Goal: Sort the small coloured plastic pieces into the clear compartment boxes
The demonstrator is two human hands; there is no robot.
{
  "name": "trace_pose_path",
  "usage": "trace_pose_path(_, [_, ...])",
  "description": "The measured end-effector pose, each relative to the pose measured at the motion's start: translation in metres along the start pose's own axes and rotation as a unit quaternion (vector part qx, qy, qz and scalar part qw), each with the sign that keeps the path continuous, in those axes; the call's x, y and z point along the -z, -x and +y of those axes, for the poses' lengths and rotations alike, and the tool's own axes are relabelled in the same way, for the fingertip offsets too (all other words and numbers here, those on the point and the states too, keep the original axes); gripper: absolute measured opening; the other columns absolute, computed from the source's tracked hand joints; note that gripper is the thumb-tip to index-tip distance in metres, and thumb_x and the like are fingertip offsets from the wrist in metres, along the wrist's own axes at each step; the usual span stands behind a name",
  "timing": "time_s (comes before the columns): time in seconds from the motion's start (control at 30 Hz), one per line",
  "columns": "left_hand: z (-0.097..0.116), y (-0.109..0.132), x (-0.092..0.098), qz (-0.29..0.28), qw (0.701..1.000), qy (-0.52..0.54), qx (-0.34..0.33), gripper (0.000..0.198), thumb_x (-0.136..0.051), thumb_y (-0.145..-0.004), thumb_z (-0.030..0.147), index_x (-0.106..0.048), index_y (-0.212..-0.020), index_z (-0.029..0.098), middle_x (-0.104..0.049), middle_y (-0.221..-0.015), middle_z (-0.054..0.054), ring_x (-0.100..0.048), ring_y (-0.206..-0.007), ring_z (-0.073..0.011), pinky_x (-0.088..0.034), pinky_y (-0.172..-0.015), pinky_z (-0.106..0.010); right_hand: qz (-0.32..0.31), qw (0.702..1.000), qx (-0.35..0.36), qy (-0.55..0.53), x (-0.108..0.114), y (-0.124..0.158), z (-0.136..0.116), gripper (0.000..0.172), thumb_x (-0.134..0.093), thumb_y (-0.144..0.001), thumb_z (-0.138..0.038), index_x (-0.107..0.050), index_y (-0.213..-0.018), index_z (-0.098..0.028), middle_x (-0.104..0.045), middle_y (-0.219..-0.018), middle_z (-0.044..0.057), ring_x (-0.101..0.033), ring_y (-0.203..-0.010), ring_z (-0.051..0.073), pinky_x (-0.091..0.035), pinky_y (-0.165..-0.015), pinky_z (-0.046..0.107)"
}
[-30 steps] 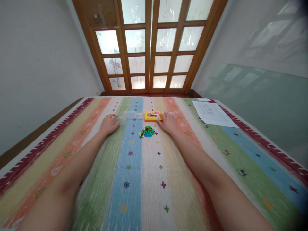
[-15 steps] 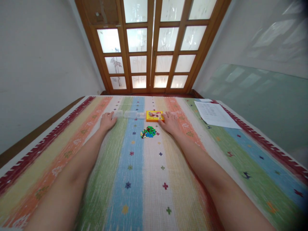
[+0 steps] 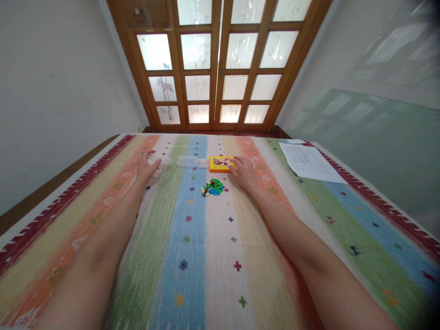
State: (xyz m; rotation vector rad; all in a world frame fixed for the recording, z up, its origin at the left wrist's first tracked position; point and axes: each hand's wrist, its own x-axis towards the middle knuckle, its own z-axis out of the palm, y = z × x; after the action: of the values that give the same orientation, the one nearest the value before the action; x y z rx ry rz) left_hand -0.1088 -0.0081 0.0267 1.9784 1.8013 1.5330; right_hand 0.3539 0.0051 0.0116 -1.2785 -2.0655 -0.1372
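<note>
My left hand (image 3: 147,167) has its thumb and fingers around the left end of a small clear plastic container (image 3: 164,159), which is blurred. A second clear container (image 3: 186,161) lies to the right of it, beside a yellow box (image 3: 220,164) with a picture on top. My right hand (image 3: 244,173) grips the right end of this box, and its palm side is hidden. Between the two hands, nearer to me, is a small pile of green, blue and brown bricks (image 3: 213,187).
A striped, patterned cloth (image 3: 220,238) covers the table. Printed white sheets (image 3: 311,161) lie at the back right. Behind the table stand wooden doors with glass panes (image 3: 197,87), and a greenish glass panel (image 3: 371,133) leans at the right wall.
My left hand has moved a little left and spread wider, and the left clear container has shifted left with it. My right hand stays at the yellow box. The camera view has tilted slightly.
</note>
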Motion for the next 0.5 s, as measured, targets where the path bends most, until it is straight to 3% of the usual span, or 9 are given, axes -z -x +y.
trace_pose_path(0.1, [0.039,0.008,-0.009,0.002,0.999,0.046,-0.027,0.053,-0.076,-0.083,0.033,-0.058,-0.131,0.021,-0.052,-0.131,-0.009,-0.056,-0.115,-0.0241,-0.055,-0.097,-0.041,0.002,0.996,0.069,-0.048,0.007,-0.003,-0.016,0.032,-0.048,-0.106,-0.035,-0.073,-0.122,-0.021,-0.072,-0.123,0.013,-0.063,-0.115,0.029,-0.047,-0.104,0.047])
trace_pose_path(0.3, [0.120,0.050,-0.066,-0.095,0.972,0.213,-0.009,0.069,-0.079,-0.081,0.038,-0.053,-0.144,0.027,-0.057,-0.134,-0.009,-0.064,-0.115,-0.0241,-0.057,-0.100,-0.042,-0.012,0.974,0.208,-0.090,0.014,0.001,-0.076,0.027,-0.055,-0.104,-0.036,-0.073,-0.119,-0.022,-0.075,-0.117,0.011,-0.064,-0.113,0.029,-0.047,-0.104,0.048])
trace_pose_path(0.4, [0.143,0.071,-0.083,-0.142,0.954,0.264,0.021,0.072,-0.080,-0.082,0.037,-0.050,-0.147,0.026,-0.062,-0.132,-0.010,-0.066,-0.113,-0.0235,-0.056,-0.103,-0.043,-0.009,0.975,0.204,-0.089,0.015,0.007,-0.096,0.033,-0.056,-0.105,-0.042,-0.070,-0.124,-0.019,-0.075,-0.117,0.013,-0.066,-0.109,0.029,-0.048,-0.101,0.046])
trace_pose_path(0.5, [0.153,0.084,-0.086,-0.160,0.947,0.276,0.034,0.070,-0.080,-0.083,0.038,-0.052,-0.146,0.025,-0.064,-0.131,-0.011,-0.067,-0.114,-0.0239,-0.056,-0.104,-0.044,-0.026,0.977,0.191,-0.094,0.015,0.012,-0.101,0.033,-0.053,-0.106,-0.040,-0.068,-0.127,-0.019,-0.075,-0.119,0.012,-0.069,-0.107,0.026,-0.051,-0.096,0.040])
